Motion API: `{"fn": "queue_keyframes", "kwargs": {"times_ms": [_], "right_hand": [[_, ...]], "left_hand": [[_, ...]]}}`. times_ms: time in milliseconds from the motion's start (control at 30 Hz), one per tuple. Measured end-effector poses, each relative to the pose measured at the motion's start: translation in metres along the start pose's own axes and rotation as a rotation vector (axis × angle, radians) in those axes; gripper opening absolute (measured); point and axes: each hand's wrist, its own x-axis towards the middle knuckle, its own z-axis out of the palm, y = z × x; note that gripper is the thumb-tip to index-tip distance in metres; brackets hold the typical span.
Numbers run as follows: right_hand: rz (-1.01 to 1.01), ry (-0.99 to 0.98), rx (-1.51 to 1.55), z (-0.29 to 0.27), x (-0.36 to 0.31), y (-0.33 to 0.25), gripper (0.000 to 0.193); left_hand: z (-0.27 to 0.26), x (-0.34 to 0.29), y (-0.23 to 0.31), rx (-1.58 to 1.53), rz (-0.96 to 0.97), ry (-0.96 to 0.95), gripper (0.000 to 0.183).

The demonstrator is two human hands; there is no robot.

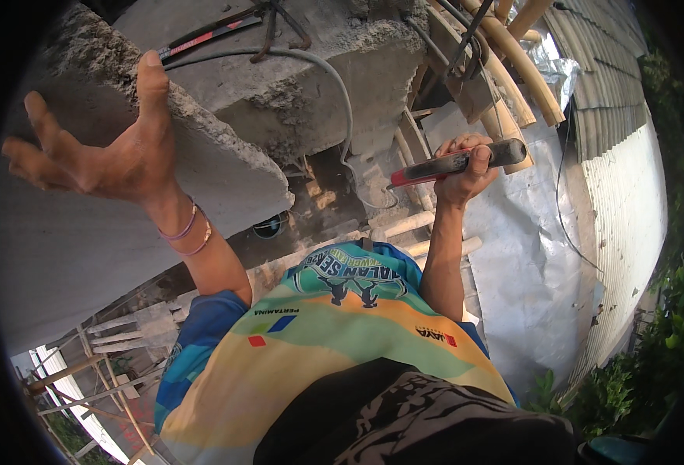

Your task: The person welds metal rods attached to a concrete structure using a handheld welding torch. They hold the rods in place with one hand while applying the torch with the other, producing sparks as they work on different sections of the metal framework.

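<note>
Cloth, splayed left hand, clasped tool

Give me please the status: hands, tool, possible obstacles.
Left hand open, fingers spread by concrete slab, contact unclear. Right hand closed around red-and-black tool. Possible obstacle: grey cable between the hands.

Daylight, bright enough for you to see well | right of your shirt, white roof shines very bright | left of it, slab sits in soft gray shade | above it, dark gap has small sunny spots | your left hand looks clear | picture's round edge goes black, straight lines bend there
</note>
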Motion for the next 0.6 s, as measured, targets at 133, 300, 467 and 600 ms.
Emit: {"fn": "queue_keyframes", "kwargs": {"times_ms": [133, 300, 467, 600], "right_hand": [[-0.232, -0.083, -0.739, -0.001, -0.009, 0.003, 0.036], [-0.058, -0.019, -0.357, -0.007, 0.000, -0.007, 0.041], [-0.132, -0.094, -0.524, 0.013, -0.002, -0.017, 0.041], [-0.337, -0.371, -1.207, 0.032, -0.010, -0.011, 0.040]], "left_hand": [[-0.003, -0.002, 0.003, -0.059, -0.029, 0.003, 0.098], [-0.002, 0.001, 0.002, 0.026, 0.004, 0.022, 0.095], [-0.006, -0.001, 0.005, 0.041, -0.001, 0.028, 0.097], [-0.003, -0.005, 0.004, -0.006, -0.016, 0.029, 0.098]]}}
